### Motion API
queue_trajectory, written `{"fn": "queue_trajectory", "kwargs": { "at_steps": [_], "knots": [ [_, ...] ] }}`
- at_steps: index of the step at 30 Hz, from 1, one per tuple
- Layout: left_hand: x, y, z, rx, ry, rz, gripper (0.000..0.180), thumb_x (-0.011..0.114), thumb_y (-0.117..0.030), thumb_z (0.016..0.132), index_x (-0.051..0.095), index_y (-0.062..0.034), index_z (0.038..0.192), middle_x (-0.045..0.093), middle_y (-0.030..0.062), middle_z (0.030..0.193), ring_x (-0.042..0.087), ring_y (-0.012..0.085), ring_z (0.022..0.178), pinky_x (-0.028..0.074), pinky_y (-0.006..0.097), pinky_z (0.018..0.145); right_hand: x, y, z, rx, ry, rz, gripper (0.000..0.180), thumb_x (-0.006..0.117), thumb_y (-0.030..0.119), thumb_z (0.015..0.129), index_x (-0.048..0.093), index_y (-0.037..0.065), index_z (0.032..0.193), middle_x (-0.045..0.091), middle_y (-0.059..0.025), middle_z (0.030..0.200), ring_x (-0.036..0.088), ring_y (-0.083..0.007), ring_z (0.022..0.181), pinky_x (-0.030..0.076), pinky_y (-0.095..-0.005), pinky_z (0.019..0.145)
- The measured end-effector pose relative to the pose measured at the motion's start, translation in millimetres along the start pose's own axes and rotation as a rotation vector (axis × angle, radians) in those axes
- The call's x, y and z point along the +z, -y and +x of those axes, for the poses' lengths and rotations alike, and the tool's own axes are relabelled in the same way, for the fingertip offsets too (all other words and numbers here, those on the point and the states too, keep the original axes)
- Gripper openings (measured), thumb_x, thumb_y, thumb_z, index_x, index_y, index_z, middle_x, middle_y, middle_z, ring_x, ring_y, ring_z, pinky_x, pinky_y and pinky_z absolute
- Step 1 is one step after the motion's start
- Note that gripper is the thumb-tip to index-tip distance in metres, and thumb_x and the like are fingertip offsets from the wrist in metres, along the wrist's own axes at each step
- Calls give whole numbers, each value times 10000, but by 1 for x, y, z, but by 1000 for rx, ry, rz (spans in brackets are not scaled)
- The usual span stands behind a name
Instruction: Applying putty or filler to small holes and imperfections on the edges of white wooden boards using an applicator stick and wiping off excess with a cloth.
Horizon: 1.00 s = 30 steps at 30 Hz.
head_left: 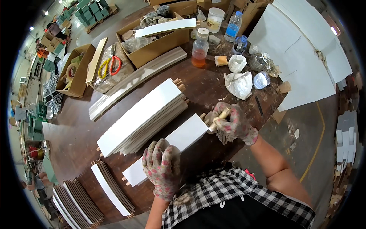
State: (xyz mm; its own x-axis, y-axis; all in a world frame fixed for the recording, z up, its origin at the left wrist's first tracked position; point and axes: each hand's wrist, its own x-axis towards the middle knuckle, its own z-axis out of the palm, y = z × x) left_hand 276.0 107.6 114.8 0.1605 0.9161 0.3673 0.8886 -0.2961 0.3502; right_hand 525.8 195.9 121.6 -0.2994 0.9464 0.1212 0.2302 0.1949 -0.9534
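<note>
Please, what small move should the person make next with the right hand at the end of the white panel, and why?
Probably press the wooden dowel further into the end of the white panel. The right hand grips the dowel right at that end, the left hand steadies the panel, and the panels in the white stack already show dowels at their ends.

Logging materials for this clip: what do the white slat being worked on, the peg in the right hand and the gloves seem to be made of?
White slat: probably laminated or painted wood board; smooth matte white face, with wooden pegs at its ends. Peg: pale bare wood, likely a dowel. Gloves on the left hand and right hand: knitted fabric, light with pink spots, looking soiled.
</note>
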Motion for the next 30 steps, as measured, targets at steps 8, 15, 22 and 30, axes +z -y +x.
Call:
{"fn": "queue_trajectory", "kwargs": {
  "at_steps": [8,15,22,30],
  "knots": [
    [4,4,-3,23,-51,-10,315,670,-157,766,581,-130,1067,583,135,1195,529,350,1141,363,507,1001,19,-105,-52,-67,-257,-582,298,610,100,801,576,107,1097,623,-69,1051,552,-308,971,484,-396,819],
    [8,3,-3,23,-67,-25,342,662,-197,756,588,-142,1085,578,104,1212,507,328,1170,345,486,1014,6,-171,-63,412,-398,423,287,634,113,819,562,121,1097,609,-86,1008,603,-240,885,523,-392,729],
    [13,6,-3,28,-110,-69,338,677,-195,765,585,-145,1087,580,105,1221,512,334,1164,350,481,1014,28,38,16,-517,-170,-657,207,696,213,818,633,157,1006,619,-66,1033,573,-260,898,516,-357,738],
    [8,7,-8,16,-140,-88,306,696,-182,766,579,-142,1046,585,113,1198,539,333,1127,394,494,968,28,-13,13,-268,-241,-973,202,648,115,822,604,76,1015,584,-111,1000,533,-307,889,466,-411,800]
  ]
}}
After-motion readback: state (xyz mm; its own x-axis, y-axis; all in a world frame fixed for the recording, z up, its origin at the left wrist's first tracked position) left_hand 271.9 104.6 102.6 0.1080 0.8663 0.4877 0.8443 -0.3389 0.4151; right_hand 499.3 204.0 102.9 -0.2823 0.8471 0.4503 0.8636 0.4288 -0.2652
